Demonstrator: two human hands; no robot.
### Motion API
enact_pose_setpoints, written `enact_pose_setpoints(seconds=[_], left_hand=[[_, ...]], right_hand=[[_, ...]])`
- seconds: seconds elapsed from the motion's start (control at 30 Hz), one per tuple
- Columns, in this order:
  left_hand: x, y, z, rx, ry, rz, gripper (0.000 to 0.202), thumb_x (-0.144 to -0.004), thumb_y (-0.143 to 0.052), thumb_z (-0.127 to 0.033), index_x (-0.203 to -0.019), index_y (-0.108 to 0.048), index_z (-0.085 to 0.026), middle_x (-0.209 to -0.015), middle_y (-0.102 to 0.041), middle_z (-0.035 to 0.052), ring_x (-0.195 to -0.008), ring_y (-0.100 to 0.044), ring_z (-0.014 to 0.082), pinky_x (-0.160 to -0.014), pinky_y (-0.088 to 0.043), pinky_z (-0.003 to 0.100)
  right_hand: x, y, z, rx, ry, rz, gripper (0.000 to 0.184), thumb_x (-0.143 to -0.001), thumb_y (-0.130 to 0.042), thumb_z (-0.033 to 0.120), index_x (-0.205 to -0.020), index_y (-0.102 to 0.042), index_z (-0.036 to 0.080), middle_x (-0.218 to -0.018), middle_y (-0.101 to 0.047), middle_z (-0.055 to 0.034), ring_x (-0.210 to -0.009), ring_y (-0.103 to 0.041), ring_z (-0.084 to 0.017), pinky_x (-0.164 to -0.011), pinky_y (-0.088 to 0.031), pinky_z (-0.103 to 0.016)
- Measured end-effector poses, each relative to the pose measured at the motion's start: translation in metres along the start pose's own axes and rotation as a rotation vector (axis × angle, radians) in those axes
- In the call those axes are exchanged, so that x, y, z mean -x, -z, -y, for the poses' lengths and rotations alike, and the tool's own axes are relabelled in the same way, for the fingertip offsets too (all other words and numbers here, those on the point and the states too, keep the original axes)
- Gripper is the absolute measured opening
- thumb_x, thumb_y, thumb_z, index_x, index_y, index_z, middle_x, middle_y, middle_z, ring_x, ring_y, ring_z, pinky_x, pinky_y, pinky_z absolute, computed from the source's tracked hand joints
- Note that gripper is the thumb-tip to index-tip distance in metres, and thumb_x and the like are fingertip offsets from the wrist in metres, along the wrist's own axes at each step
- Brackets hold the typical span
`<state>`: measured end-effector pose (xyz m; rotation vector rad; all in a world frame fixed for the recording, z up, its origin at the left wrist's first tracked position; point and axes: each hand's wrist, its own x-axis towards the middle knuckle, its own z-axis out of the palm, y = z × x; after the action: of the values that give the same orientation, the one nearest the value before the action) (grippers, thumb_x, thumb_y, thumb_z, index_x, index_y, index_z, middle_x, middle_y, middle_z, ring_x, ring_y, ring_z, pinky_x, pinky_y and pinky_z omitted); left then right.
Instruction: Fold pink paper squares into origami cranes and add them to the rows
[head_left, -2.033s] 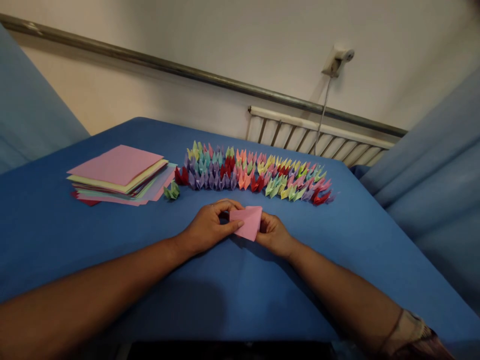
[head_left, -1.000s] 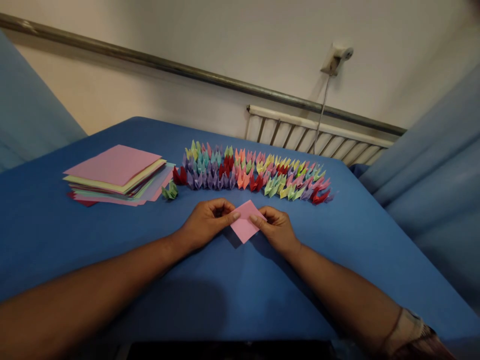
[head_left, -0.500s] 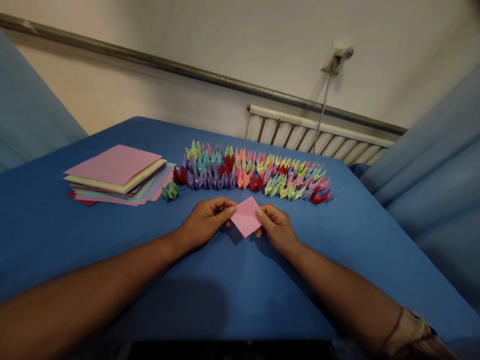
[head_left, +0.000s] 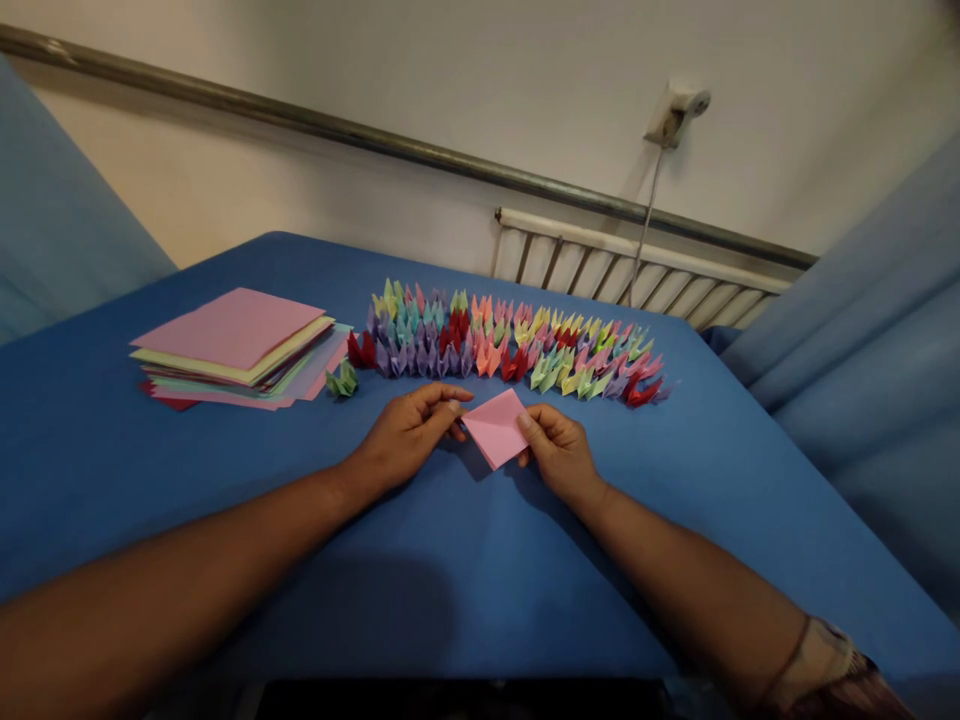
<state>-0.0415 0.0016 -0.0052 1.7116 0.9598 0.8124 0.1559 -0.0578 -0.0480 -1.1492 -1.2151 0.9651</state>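
Note:
A small pink paper square (head_left: 496, 430), folded in layers with a crease across it, is held up in front of me, one corner pointing toward me. My right hand (head_left: 561, 450) pinches its right corner, thumb on top and fingers beneath. Beside the left corner is my left hand (head_left: 409, 430), its thumb and index finger slightly apart and off the top of the paper. Whether its lower fingers touch the underside, I cannot tell. Just beyond the hands stand rows of folded paper cranes (head_left: 487, 355) in many colours.
To the left lies a stack of coloured paper sheets (head_left: 229, 330), pink on top. A single green crane (head_left: 343, 380) sits between stack and rows. The blue-covered table (head_left: 337, 600) reaches a wall with a rail (head_left: 420, 150) and radiator (head_left: 637, 260). Blue curtains (head_left: 870, 330) hang at both sides.
My left thumb has come off the top of the pink paper, so its left corner shows. The paper has shifted slightly right and tilted in my right hand.

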Motion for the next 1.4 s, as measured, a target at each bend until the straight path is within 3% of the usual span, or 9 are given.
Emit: enact_pose_setpoints(seconds=[0.1,0.23,0.5,0.8,1.0,1.17,1.3,1.4], left_hand=[[0.0,0.0,0.003,0.002,0.0,0.096,0.031,-0.084,-0.06,-0.045,-0.095,-0.067,-0.016,-0.076,-0.066,0.0009,-0.068,-0.062,0.0149,-0.065,-0.049,0.027],[0.0,-0.001,0.006,-0.018,0.046,0.212,0.027,-0.082,-0.064,-0.044,-0.08,-0.065,-0.016,-0.062,-0.058,-0.0029,-0.056,-0.052,0.0108,-0.053,-0.039,0.022],[0.0,-0.003,0.001,0.077,0.133,0.204,0.029,-0.081,-0.062,-0.045,-0.079,-0.062,-0.016,-0.056,-0.057,-0.0032,-0.051,-0.051,0.0107,-0.054,-0.04,0.023],[0.0,-0.003,0.001,0.092,0.127,0.185,0.029,-0.08,-0.063,-0.046,-0.077,-0.062,-0.017,-0.056,-0.059,-0.0029,-0.051,-0.052,0.0103,-0.053,-0.04,0.023],[-0.003,-0.001,0.007,0.088,0.08,0.064,0.03,-0.082,-0.064,-0.043,-0.089,-0.064,-0.014,-0.063,-0.061,-0.0007,-0.057,-0.056,0.0117,-0.056,-0.044,0.023],[-0.004,0.001,0.005,0.028,0.025,-0.054,0.041,-0.083,-0.063,-0.043,-0.114,-0.061,-0.015,-0.071,-0.066,0.0,-0.067,-0.061,0.0155,-0.065,-0.049,0.027],[-0.001,-0.001,0.002,0.069,-0.056,0.058,0.053,-0.084,-0.062,-0.041,-0.131,-0.053,-0.018,-0.103,-0.069,0.0069,-0.09,-0.065,0.019,-0.081,-0.051,0.031],[0.002,-0.002,0.002,-0.013,-0.088,0.208,0.049,-0.084,-0.061,-0.037,-0.13,-0.057,-0.02,-0.103,-0.068,0.0052,-0.091,-0.063,0.0179,-0.081,-0.05,0.03]], right_hand=[[0.001,0.001,-0.002,0.007,-0.001,0.032,0.033,-0.088,-0.06,0.05,-0.078,-0.063,0.019,-0.053,-0.055,0.0048,-0.045,-0.048,-0.009,-0.047,-0.037,-0.022],[0.002,0.0,-0.004,0.011,-0.013,0.081,0.031,-0.088,-0.06,0.049,-0.082,-0.064,0.018,-0.056,-0.057,0.0048,-0.046,-0.049,-0.009,-0.047,-0.038,-0.022],[-0.001,-0.002,-0.001,-0.06,-0.022,0.019,0.03,-0.085,-0.062,0.049,-0.088,-0.064,0.019,-0.057,-0.058,0.0048,-0.045,-0.05,-0.009,-0.047,-0.04,-0.022],[-0.003,-0.002,-0.002,-0.091,-0.031,-0.004,0.032,-0.085,-0.061,0.051,-0.092,-0.061,0.02,-0.055,-0.057,0.0061,-0.044,-0.05,-0.009,-0.046,-0.04,-0.022],[-0.001,-0.001,-0.003,-0.069,-0.011,0.092,0.033,-0.087,-0.061,0.047,-0.103,-0.06,0.019,-0.053,-0.058,0.0069,-0.046,-0.052,-0.009,-0.052,-0.043,-0.024],[0.0,-0.006,-0.003,-0.115,-0.067,0.142,0.045,-0.081,-0.066,0.049,-0.113,-0.054,0.021,-0.06,-0.066,0.006,-0.046,-0.057,-0.01,-0.052,-0.046,-0.026],[-0.005,-0.004,-0.005,-0.197,-0.125,0.067,0.051,-0.077,-0.07,0.044,-0.118,-0.051,0.02,-0.064,-0.07,0.0036,-0.043,-0.058,-0.01,-0.046,-0.044,-0.024],[-0.01,0.0,-0.006,-0.226,-0.169,0.036,0.051,-0.077,-0.07,0.039,-0.12,-0.05,0.019,-0.065,-0.072,0.0023,-0.043,-0.059,-0.01,-0.044,-0.042,-0.022]])
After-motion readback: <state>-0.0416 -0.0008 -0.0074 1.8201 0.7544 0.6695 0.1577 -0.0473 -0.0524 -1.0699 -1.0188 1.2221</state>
